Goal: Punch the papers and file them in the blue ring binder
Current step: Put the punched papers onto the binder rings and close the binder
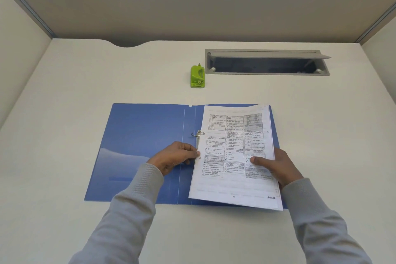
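Left hand [175, 156] pinching the papers [233, 156] at their punched edge, right hand [276, 166] clamped on the opposite edge, seemingly above the blue ring binder [139, 146]

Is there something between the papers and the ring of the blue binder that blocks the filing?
Nothing visible blocks it. The papers, held by the left hand and right hand, lie over the open binder, their punched edge beside the ring.

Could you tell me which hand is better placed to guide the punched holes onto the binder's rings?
Left, probably. The left hand pinches the papers at the punched edge, beside the ring mechanism; the right hand grips the far edge.
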